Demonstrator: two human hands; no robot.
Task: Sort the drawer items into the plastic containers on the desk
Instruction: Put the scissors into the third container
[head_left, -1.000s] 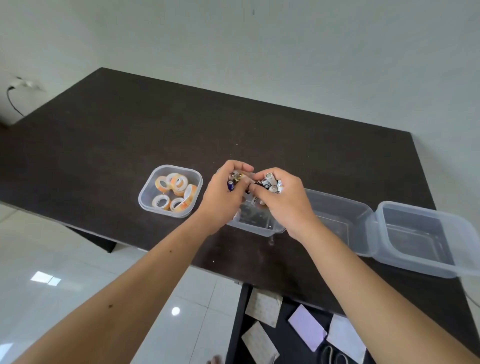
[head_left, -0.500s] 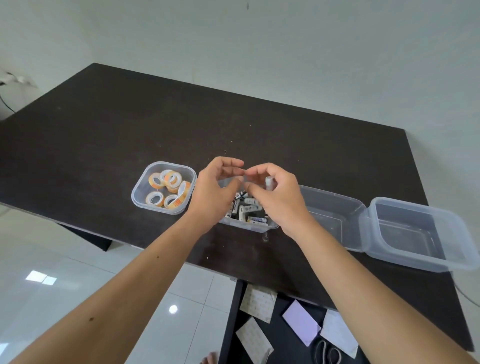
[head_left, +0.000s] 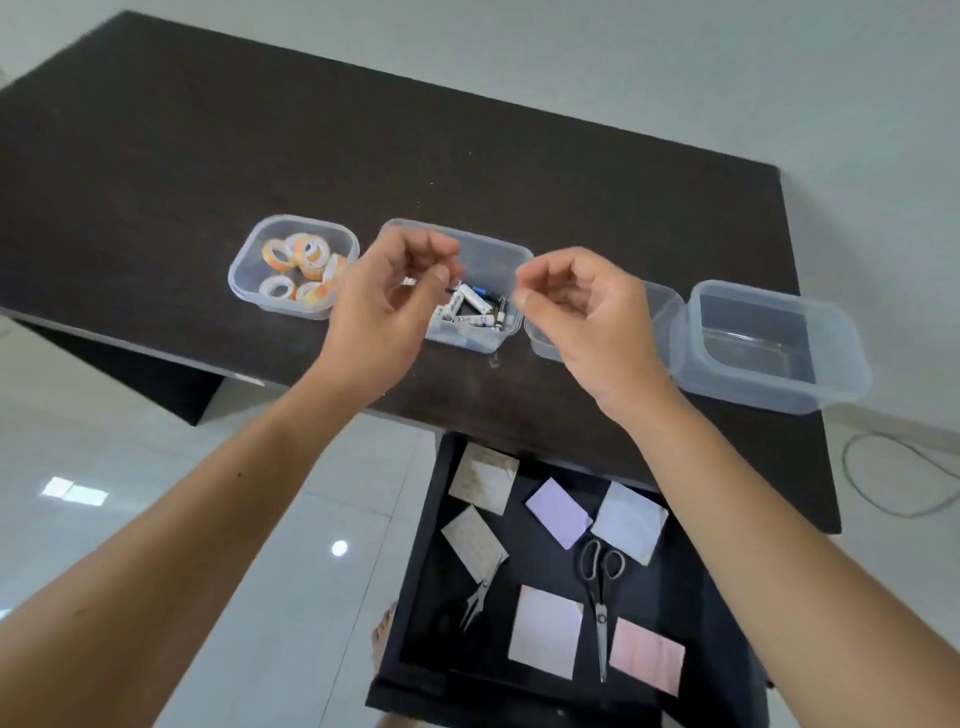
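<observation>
Several clear plastic containers stand in a row on the dark desk (head_left: 208, 130). The left container (head_left: 249, 254) holds several tape rolls (head_left: 301, 265). The middle container (head_left: 498, 254) holds several batteries (head_left: 470, 312). My left hand (head_left: 384, 306) hovers at its left side, fingers loosely curled and holding nothing. My right hand (head_left: 587, 317) hovers at its right side, also loosely curled and holding nothing, and covers most of a third container (head_left: 667, 304). A fourth container (head_left: 769, 343) stands at the right with nothing in it. Below, the open drawer (head_left: 691, 582) shows paper pads (head_left: 558, 512) and scissors (head_left: 597, 587).
A second pair of scissors (head_left: 478, 597) lies at the drawer's left. A cable (head_left: 893, 483) loops on the white tiled floor to the right of the desk. A bare foot (head_left: 383, 639) shows beside the drawer.
Both hands have let the batteries fall into the middle container and drawn apart and back toward me. The view has tilted down, bringing the drawer into sight.
</observation>
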